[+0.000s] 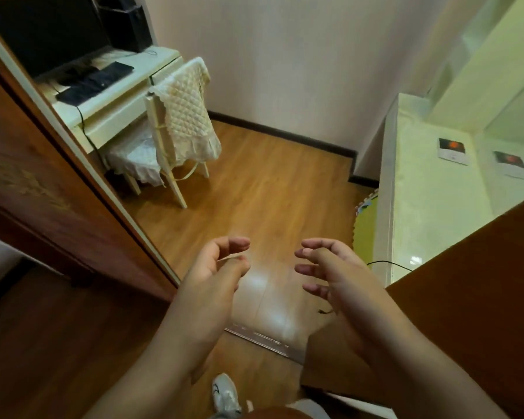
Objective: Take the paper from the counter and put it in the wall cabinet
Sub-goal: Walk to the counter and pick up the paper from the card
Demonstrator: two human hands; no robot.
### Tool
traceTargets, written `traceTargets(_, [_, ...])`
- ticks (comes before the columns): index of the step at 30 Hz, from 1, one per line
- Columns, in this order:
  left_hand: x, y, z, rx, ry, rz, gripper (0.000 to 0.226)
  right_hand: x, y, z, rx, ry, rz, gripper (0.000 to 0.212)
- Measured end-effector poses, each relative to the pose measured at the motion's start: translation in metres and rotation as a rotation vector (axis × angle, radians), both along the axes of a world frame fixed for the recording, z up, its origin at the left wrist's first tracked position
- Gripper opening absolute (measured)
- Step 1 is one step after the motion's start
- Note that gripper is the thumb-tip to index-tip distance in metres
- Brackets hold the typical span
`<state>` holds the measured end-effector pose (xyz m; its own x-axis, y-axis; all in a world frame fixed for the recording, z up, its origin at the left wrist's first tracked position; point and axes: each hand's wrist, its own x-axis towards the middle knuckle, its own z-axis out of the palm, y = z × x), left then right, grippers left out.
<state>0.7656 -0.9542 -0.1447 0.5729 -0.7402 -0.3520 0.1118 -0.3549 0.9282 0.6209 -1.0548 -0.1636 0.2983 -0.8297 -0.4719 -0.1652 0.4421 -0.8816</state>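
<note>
A small white paper with a dark picture (452,151) lies on the pale green counter (421,192) at the right, and a second similar image (510,164) shows beside it, apparently a reflection in a glossy wall. My left hand (217,267) and my right hand (330,267) are raised side by side over the wooden floor, fingers curled and apart, holding nothing. Both hands are well short of the counter and the paper. No wall cabinet can be made out for certain.
A brown wooden door (43,182) stands at the left and a brown panel (472,291) at the lower right. Beyond are a white desk (118,95) with a dark keyboard (94,81) and a chair (176,125) with a quilted cover. A metal threshold strip (260,340) crosses the floor.
</note>
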Motion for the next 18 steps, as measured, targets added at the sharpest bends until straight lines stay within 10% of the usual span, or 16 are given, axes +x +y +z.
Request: traceTargets(18, [0.122,-0.131,-0.003,0.038,0.031,0.035,0.028,0.122,-0.147,-0.002,-0.041,-0.034,-0.05,0.016])
